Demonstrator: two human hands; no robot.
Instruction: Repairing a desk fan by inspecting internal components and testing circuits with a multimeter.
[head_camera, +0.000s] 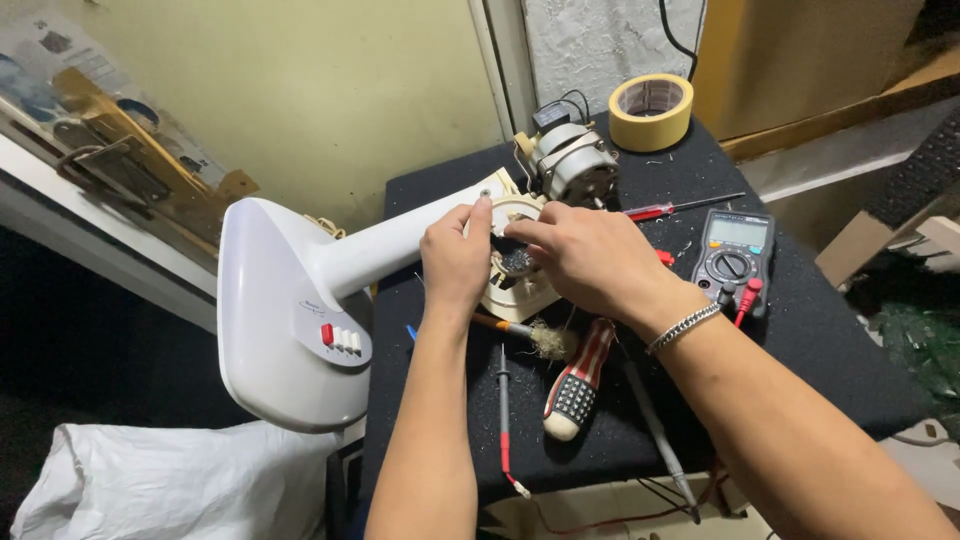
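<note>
Head view: hands (530, 260) on cream fan housing (520, 290).

Both hands (530, 255) on fan housing (520, 290)

White fan stand (300, 300), yellow tape roll (651, 111)

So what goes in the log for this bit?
left hand: on fan housing | right hand: on same housing | motor: behind | multimeter: right
</note>
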